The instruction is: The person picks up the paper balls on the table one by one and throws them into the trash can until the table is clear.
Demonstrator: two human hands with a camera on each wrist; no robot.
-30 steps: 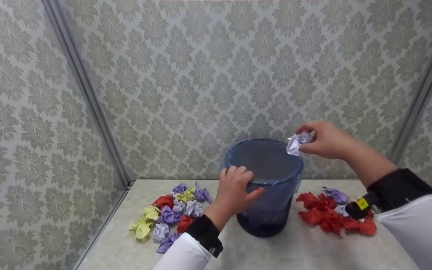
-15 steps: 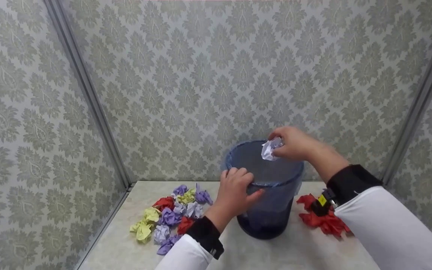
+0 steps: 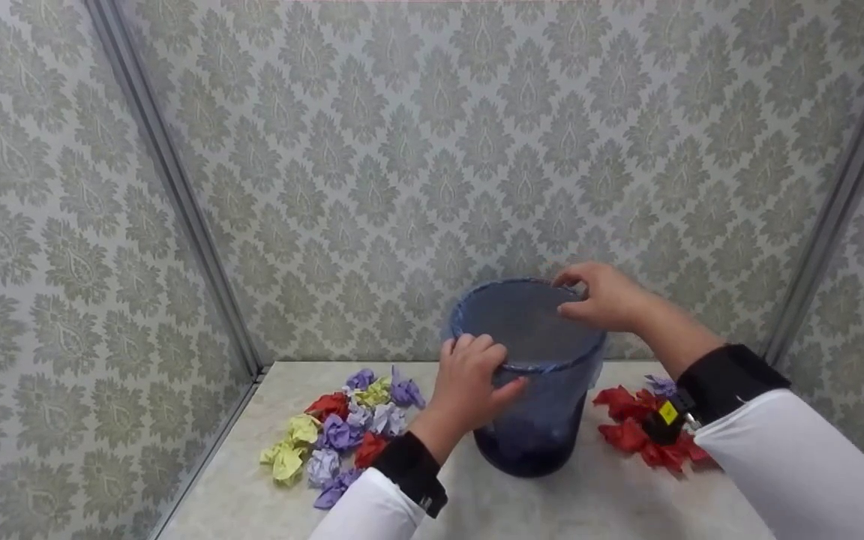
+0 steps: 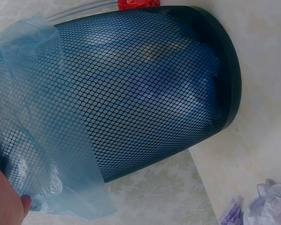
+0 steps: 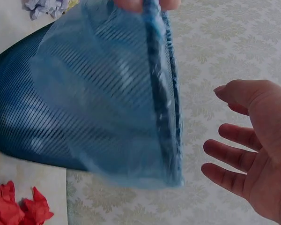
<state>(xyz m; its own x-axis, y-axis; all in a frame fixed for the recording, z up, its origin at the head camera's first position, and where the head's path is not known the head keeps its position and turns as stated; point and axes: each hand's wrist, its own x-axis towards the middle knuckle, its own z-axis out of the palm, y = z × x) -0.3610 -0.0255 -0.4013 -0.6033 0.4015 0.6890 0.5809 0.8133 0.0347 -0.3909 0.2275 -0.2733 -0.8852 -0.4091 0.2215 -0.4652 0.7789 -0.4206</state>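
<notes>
A dark mesh wastebasket, lined with a thin blue bag, stands upright on the table. My left hand grips its near-left rim, fingers over the edge and thumb outside. Above the far-right side of the mouth is my right hand, its fingers loosely bent and parted with nothing between them. The right wrist view has this right hand apart from the rolled bag edge. Blurred pale and coloured shapes show through the mesh in the left wrist view; what they are is hard to tell.
Left of the basket lies a pile of crumpled paper balls, among them yellow, purple, white and red. Mostly red crumpled paper lies to the right, partly behind the right wrist camera. A patterned wall rises behind the table.
My right hand moved left over the basket's mouth with a white crumpled paper ball, let it go, then drew back slightly right. My left hand stayed on the rim.
</notes>
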